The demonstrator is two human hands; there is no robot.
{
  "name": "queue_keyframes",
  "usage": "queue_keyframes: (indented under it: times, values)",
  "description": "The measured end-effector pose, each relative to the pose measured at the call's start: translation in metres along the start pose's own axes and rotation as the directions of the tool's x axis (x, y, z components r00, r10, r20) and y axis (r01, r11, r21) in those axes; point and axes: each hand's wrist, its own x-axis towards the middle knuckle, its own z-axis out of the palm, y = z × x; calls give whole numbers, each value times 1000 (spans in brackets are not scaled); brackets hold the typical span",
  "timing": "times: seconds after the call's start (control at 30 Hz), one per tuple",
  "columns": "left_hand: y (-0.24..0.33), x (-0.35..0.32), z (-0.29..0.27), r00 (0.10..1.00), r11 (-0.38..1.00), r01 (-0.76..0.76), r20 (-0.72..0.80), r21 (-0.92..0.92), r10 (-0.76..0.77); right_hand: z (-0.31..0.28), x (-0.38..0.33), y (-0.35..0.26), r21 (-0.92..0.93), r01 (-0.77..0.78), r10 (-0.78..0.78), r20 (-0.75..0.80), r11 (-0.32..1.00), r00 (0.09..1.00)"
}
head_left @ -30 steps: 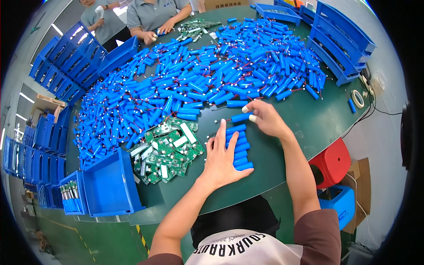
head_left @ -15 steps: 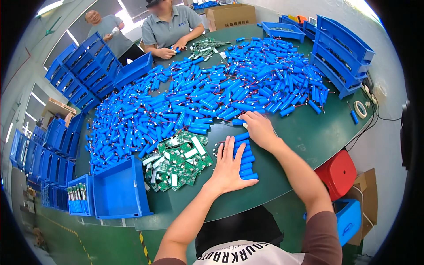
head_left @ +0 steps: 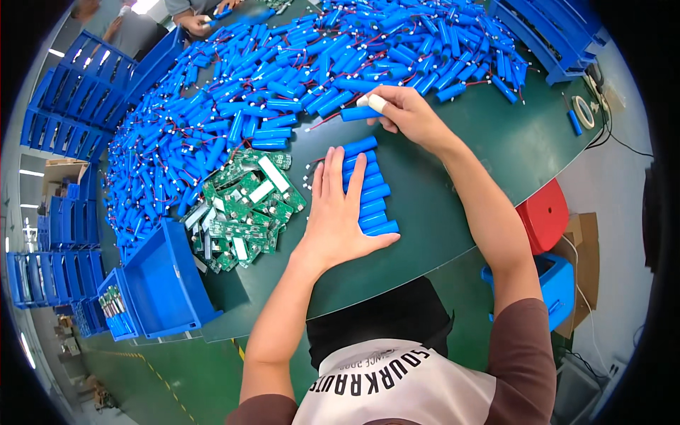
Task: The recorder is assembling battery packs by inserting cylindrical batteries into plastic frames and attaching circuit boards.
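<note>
The right hand (head_left: 411, 117), nearly closed, is pinching one blue cylinder (head_left: 357, 114) by its right end; it is extending sideways beyond the left hand (head_left: 331, 225), which is resting, fingers spread, across the roughly parallel row of cylinders (head_left: 377, 192).

Factory workshop, by look of it: electronics assembly floor. Long green worktable (head_left: 489, 145) heaped with hundreds of identical blue cylinders (head_left: 283, 92), wires attached. Loose pile of green circuit boards (head_left: 248, 230) beside them. Blue plastic bins (head_left: 78, 99) stacked in tiers at left, more blue trays (head_left: 545, 35) at upper right; parts sorted into small bin (head_left: 117, 312) near table edge. Tape roll (head_left: 583, 112) at right. Green floor (head_left: 212, 368) with yellow marking lines. Red stool (head_left: 544, 216), cardboard (head_left: 586, 262) alongside. Co-workers in grey shirts (head_left: 134, 32) at far side.
</note>
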Motion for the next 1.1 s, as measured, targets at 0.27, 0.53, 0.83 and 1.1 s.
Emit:
queue_keyframes:
  times: [0.27,0.53,0.83,1.1]
  values:
    - [4,-1,1,1000,1000,0,19,2,0,23,0,18,-633,409,-489,54,658,871]
    - [14,-4,-10,999,978,44,-11,203,-43,28,-6,12,-685,251,-373,-32,684,927]
    - [11,-24,11,982,966,184,-72,182,-174,67,-97,3,23,85,-78,-206,996,975]
    - [17,-28,11,978,972,193,-100,134,-181,78,-98,-2,142,72,-30,-275,987,961]
